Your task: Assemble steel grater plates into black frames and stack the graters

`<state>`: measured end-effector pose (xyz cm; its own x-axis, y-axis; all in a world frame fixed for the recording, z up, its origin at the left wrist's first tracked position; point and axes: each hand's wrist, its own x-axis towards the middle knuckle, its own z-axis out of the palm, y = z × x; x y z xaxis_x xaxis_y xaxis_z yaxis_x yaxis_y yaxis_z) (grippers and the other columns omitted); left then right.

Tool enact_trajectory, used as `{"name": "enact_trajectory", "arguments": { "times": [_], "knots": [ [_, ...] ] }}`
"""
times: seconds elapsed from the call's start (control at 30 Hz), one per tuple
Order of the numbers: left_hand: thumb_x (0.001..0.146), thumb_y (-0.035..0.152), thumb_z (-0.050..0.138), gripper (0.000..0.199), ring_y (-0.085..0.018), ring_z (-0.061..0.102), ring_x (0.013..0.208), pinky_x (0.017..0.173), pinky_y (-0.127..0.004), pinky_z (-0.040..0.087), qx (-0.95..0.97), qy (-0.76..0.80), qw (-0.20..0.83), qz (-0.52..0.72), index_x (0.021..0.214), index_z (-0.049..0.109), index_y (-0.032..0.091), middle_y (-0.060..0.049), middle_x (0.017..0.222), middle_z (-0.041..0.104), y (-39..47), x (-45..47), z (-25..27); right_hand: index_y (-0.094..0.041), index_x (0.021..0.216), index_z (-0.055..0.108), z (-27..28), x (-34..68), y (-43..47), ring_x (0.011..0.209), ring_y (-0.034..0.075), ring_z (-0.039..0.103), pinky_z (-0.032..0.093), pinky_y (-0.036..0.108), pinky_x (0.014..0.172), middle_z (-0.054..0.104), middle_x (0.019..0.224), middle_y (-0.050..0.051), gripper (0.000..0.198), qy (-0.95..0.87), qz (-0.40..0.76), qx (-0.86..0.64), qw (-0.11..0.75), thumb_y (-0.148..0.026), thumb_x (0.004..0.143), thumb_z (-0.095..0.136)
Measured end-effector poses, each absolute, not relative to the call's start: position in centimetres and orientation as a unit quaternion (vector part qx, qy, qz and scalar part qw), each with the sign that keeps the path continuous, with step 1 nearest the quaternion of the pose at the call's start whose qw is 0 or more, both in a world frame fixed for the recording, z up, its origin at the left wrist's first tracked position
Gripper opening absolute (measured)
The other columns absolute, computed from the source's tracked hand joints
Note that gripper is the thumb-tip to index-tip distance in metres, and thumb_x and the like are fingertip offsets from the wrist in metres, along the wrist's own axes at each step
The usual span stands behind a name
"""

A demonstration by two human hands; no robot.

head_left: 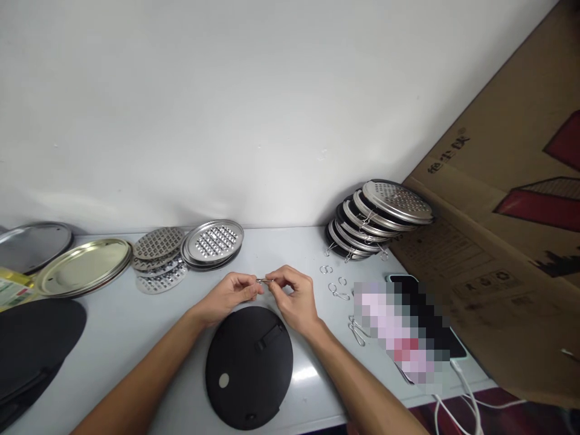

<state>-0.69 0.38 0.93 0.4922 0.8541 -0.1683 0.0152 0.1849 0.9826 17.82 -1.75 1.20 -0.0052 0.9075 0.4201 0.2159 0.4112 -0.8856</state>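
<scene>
Over the far edge of a round black disc (244,374), my left hand (236,292) and my right hand (293,296) meet, both closed in a pinch. Between their fingertips runs a small metal wire clip (265,280), its ends hidden by the fingers. The disc lies flat on the table, with a pale round spot, a slot and a raised strip on it. To the right of my right hand lie loose bent wire clips (357,331) and small wire rings (326,269).
Perforated grater plates (161,243) and a grater disc (216,241) lie near the wall. Gold lids (84,266) are at left, beside another black disc (36,344). A stack of grater discs with clips (396,199) leans near a cardboard box (489,260). A phone (457,344) lies at right, partly blurred.
</scene>
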Motion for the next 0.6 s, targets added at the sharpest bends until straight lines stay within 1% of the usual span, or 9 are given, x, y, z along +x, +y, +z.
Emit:
{"name": "enact_trajectory", "arguments": {
  "times": [0.13,0.27,0.33,0.47,0.5,0.6],
  "knots": [
    [0.078,0.056,0.072,0.043,-0.012,0.048,0.066,0.067,-0.024,0.039,0.569,0.395,0.666,0.278,0.071,0.068,0.014,0.000,0.068,0.058,0.50,-0.96,1.80,-0.019,0.080,0.075,1.22,17.76,-1.89,0.062,0.015,0.061,0.049,0.027,0.062,0.071,0.074,0.003,0.020,-0.637,0.325,-0.438,0.545,-0.008,0.079,0.059],
    [0.078,0.052,0.074,0.040,-0.012,0.049,0.064,0.063,-0.023,0.038,0.581,0.396,0.668,0.244,0.070,0.069,0.013,0.000,0.064,0.058,0.64,-1.28,2.00,-0.020,0.078,0.076,1.24,17.70,-1.91,0.062,0.015,0.062,0.050,0.027,0.063,0.073,0.074,0.002,0.020,-0.634,0.340,-0.434,0.542,-0.007,0.076,0.060],
    [0.078,0.050,0.074,0.037,-0.012,0.050,0.065,0.064,-0.024,0.040,0.583,0.398,0.663,0.248,0.073,0.070,0.013,0.000,0.065,0.059,0.65,-1.40,1.99,-0.020,0.078,0.076,1.21,17.75,-1.79,0.063,0.015,0.063,0.050,0.027,0.063,0.074,0.074,0.002,0.020,-0.624,0.349,-0.439,0.544,-0.008,0.076,0.060],
    [0.081,0.053,0.070,0.039,-0.014,0.055,0.073,0.073,-0.027,0.045,0.582,0.400,0.654,0.272,0.090,0.073,0.016,-0.002,0.075,0.063,0.65,-1.39,2.02,-0.020,0.078,0.074,1.16,17.95,-1.50,0.063,0.015,0.063,0.051,0.027,0.063,0.075,0.078,0.003,0.017,-0.593,0.366,-0.454,0.555,-0.011,0.079,0.060],
    [0.082,0.054,0.069,0.040,-0.015,0.055,0.074,0.073,-0.027,0.045,0.582,0.400,0.653,0.272,0.091,0.073,0.016,-0.003,0.076,0.064,0.66,-1.38,2.03,-0.020,0.078,0.074,1.14,17.98,-1.47,0.063,0.015,0.063,0.051,0.027,0.062,0.076,0.079,0.003,0.016,-0.588,0.370,-0.456,0.556,-0.012,0.079,0.060],
    [0.082,0.054,0.068,0.039,-0.015,0.056,0.073,0.073,-0.027,0.045,0.586,0.400,0.654,0.261,0.087,0.074,0.015,-0.003,0.074,0.064,0.77,-1.43,2.11,-0.020,0.078,0.074,1.06,17.97,-1.53,0.061,0.014,0.061,0.050,0.026,0.061,0.075,0.077,0.003,0.016,-0.583,0.382,-0.456,0.554,-0.011,0.078,0.060]
  ]
}}
